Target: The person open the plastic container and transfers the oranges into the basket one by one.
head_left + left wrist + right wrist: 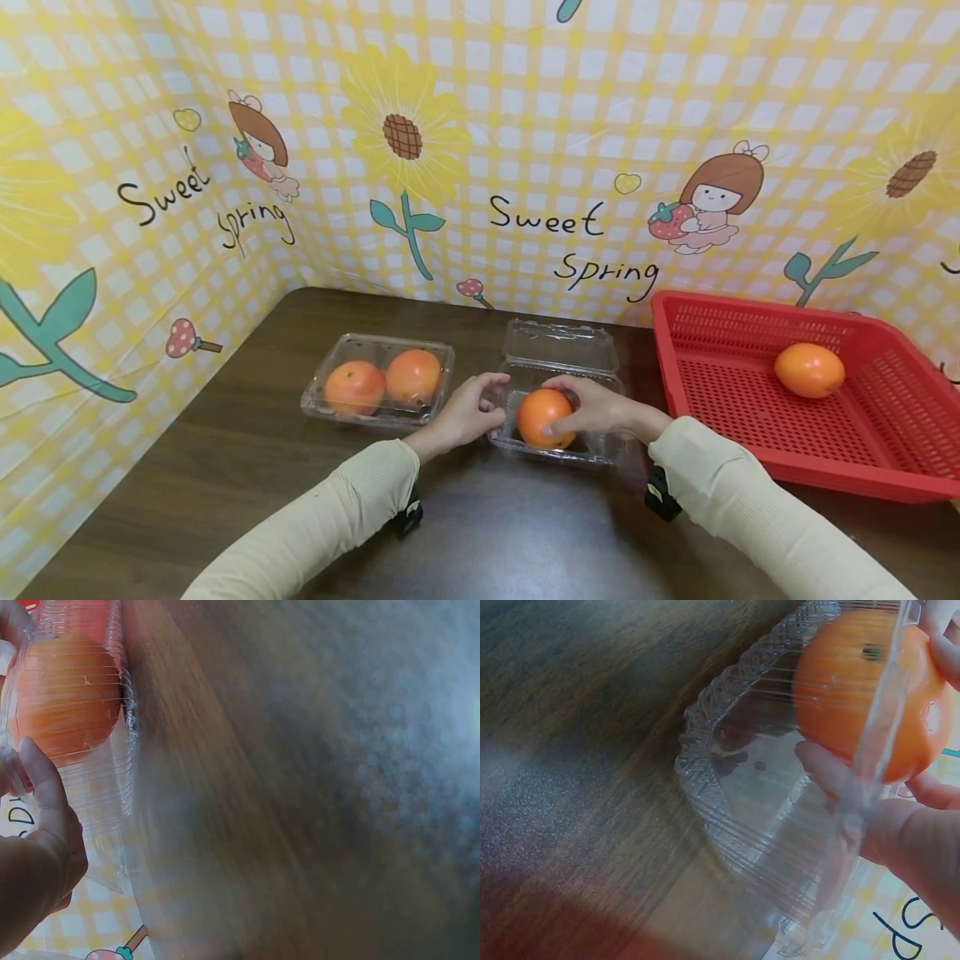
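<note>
A clear plastic clamshell box [592, 455] stands in the middle of the table, its lid [561, 343] folded back toward the wall. Inside the box is an orange [536, 417], whose green stem mark shows in the right wrist view. My right hand [603, 408] reaches over the box and grips this orange between thumb and fingers. At the box's left side, my left hand [467, 408] pinches the rim, its thumb showing against the plastic in the left wrist view. The left fingertips are partly hidden behind the plastic there.
A closed clear box [315, 404] with two oranges [354, 387] stands to the left. On the right, a red perforated basket [720, 433] holds one orange [810, 370]. A checked, printed cloth [480, 150] hangs behind the brown table [480, 533].
</note>
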Motion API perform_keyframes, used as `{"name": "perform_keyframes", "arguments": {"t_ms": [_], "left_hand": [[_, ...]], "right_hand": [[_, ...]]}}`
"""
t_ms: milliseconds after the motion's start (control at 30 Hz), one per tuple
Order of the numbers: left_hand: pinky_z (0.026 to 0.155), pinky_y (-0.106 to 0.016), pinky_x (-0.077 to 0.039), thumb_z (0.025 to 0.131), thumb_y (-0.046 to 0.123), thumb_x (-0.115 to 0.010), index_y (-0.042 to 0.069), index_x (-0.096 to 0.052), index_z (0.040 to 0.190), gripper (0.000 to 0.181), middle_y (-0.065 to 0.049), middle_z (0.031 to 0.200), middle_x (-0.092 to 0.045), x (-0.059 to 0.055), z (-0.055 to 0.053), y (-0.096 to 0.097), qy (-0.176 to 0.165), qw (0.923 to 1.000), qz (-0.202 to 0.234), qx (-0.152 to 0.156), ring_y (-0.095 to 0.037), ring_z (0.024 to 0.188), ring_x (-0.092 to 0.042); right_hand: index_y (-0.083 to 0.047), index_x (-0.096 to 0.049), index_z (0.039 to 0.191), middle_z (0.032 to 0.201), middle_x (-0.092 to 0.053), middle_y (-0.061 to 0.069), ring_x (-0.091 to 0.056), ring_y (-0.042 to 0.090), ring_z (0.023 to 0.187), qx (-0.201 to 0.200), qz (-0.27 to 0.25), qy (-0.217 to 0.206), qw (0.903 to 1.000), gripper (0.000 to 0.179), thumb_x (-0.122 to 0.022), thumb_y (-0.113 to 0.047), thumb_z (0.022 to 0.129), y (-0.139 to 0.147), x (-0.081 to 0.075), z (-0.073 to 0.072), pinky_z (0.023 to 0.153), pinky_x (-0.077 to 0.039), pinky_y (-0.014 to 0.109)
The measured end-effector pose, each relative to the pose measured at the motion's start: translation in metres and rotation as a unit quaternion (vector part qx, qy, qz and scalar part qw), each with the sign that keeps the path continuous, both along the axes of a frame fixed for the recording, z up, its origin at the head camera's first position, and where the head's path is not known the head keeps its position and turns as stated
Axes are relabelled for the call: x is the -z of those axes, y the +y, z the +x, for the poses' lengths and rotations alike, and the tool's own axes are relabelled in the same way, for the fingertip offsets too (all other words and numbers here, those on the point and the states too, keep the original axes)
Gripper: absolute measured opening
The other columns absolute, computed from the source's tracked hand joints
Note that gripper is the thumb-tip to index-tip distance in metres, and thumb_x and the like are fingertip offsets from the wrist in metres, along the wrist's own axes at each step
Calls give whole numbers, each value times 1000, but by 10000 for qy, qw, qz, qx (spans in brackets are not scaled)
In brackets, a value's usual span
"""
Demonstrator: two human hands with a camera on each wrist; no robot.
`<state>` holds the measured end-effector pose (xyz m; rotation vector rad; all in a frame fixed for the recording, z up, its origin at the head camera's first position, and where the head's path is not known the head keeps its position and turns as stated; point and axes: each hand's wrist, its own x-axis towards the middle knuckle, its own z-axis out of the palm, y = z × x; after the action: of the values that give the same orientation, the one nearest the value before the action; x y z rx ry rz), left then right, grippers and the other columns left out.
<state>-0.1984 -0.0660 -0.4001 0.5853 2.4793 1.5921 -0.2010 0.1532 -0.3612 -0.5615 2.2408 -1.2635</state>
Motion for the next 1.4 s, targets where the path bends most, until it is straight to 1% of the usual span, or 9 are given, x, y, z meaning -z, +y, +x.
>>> {"name": "perform_keyframes", "arguments": {"t_ms": [267,467,600,800,1000,1167,1233,1333,1400], "left_hand": [[48,-25,-48,71,-8,-53,-5,-43,123,53,-24,108,-45,-1,0,1,32,10000,-23,65,-15,66,-54],[48,-25,-48,72,-7,-53,-5,-43,124,53,-23,108,-45,-2,0,2,15,9999,-104,87,-14,66,-54],[48,-25,-48,72,-7,-53,-5,-43,123,53,-23,107,-45,-3,0,3,13,9999,-116,125,-14,65,-53],[49,-25,-48,72,-7,-53,-6,-43,123,52,-23,108,-45,-3,-1,3,15,9998,-158,154,-14,65,-54],[51,-24,-49,73,-7,-54,-6,-43,123,51,-23,107,-46,-6,-1,2,28,9994,-308,164,-15,68,-55],[51,-22,-48,73,-6,-56,-5,-44,122,50,-22,106,-47,-8,-2,1,109,9982,-561,157,-15,68,-56],[49,-22,-48,73,-6,-56,-5,-44,122,50,-23,107,-46,-9,-2,1,94,9981,-591,167,-14,68,-56],[47,-23,-48,73,-7,-56,-7,-43,122,51,-23,107,-46,-9,-2,1,57,9984,-532,204,-14,65,-56],[45,-24,-48,73,-8,-55,-8,-42,122,51,-24,107,-45,-9,-2,1,31,9986,-469,240,-13,63,-55]], "right_hand": [[5,-40,124,113,-47,16,-48,28,97,2,15,180,9998,61,-70,-11,73,0,0,0,80,-45,38],[4,-42,121,108,-49,13,-50,24,91,188,121,411,9989,61,-72,-14,70,0,2,2,78,-46,35],[4,-43,121,108,-50,12,-50,24,91,284,174,441,9985,62,-73,-14,70,0,1,4,79,-46,36],[4,-42,121,107,-50,12,-50,24,91,243,107,462,9986,61,-72,-14,70,0,0,5,78,-46,35],[4,-41,122,109,-49,14,-49,26,93,223,49,539,9983,62,-72,-13,70,1,-7,6,78,-46,36],[4,-40,124,111,-49,15,-49,26,94,247,113,659,9975,64,-72,-14,71,4,-15,8,80,-45,37],[3,-40,124,111,-49,15,-48,26,95,256,151,757,9967,64,-72,-15,72,5,-18,8,80,-45,37],[2,-41,123,111,-49,13,-48,26,96,294,142,897,9954,63,-72,-16,72,7,-23,9,80,-46,37],[1,-41,124,112,-48,13,-48,27,98,314,96,919,9952,63,-72,-16,72,8,-27,10,79,-46,37]]}}
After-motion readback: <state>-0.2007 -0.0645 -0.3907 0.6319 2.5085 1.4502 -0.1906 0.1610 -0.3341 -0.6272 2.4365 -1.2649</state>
